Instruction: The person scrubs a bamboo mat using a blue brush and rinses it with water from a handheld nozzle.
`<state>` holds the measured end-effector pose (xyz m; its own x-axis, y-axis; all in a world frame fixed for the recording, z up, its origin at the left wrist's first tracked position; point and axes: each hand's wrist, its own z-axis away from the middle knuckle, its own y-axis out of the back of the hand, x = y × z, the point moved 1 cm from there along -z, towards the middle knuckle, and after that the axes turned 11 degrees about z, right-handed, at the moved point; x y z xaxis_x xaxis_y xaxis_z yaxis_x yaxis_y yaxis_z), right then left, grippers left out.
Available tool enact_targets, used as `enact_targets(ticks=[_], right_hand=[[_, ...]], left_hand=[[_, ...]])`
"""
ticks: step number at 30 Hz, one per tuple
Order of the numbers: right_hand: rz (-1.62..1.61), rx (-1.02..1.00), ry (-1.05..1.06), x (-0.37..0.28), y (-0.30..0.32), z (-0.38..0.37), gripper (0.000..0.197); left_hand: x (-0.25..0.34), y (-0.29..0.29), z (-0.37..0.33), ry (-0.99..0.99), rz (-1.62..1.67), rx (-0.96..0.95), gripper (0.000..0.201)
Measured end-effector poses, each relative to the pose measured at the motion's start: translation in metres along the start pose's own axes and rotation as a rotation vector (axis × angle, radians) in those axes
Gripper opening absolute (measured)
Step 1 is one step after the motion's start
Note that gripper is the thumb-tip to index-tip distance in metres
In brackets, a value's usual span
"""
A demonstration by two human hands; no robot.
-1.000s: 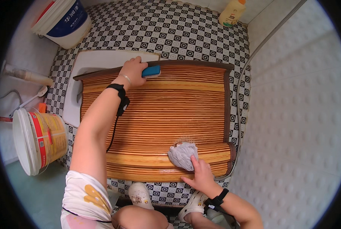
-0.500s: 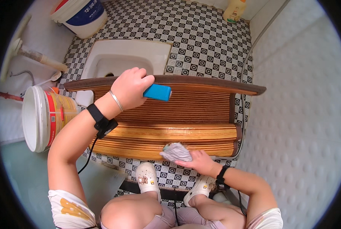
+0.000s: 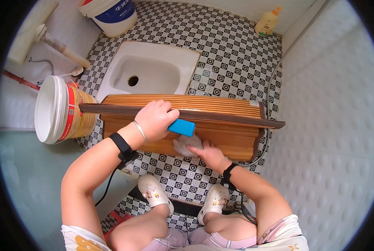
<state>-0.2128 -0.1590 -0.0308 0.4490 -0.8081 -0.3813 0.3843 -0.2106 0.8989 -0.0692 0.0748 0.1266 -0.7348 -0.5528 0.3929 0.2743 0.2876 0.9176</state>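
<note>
A slatted wooden mat, brown with dark edging, stands folded across the floor in front of me. My left hand is closed at its raised dark edge. From that fist a blue block-shaped thing sticks out to the right; its exact kind cannot be made out. My right hand is closed on a light grey cloth, which lies against the near, smooth-looking face of the mat just below the blue thing. The cloth is somewhat blurred, and the fingers behind it are partly hidden.
A squat toilet is set in the patterned tile floor beyond the mat. At the left a yellow and white bucket lies tipped; another bucket stands farther back. A pump bottle and a grey hose are by the right wall.
The mat has been turned so its smoother face shows toward me, its raised edge now lower in view. The cloth has moved up, closer to my left hand. Both hands keep their hold.
</note>
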Motion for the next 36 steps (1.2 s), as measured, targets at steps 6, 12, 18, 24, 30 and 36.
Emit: enact_targets(ticks=[6, 12, 18, 24, 30, 36], right_hand=[[0.200, 0.138, -0.094, 0.057, 0.021, -0.088, 0.068], [0.326, 0.226, -0.210, 0.102, 0.086, -0.148, 0.072], [0.255, 0.224, 0.064, 0.109, 0.110, -0.068, 0.065], [0.057, 0.326, -0.129, 0.095, 0.084, 0.043, 0.072], [-0.312, 0.613, -0.347, 0.103, 0.064, 0.040, 0.064], [-0.747, 0.696, -0.366, 0.100, 0.047, -0.009, 0.065]], left_hand=[[-0.012, 0.019, -0.013, 0.072, -0.117, 0.030, 0.030], [-0.034, 0.023, -0.042, 0.220, -0.148, 0.137, 0.030], [-0.038, -0.029, -0.042, 0.243, -0.046, 0.150, 0.023], [-0.027, -0.124, -0.011, 0.373, 0.021, 0.011, 0.018], [0.011, -0.183, 0.003, 0.443, 0.029, -0.118, 0.020], [0.040, -0.204, 0.039, 0.600, 0.166, -0.392, 0.026]])
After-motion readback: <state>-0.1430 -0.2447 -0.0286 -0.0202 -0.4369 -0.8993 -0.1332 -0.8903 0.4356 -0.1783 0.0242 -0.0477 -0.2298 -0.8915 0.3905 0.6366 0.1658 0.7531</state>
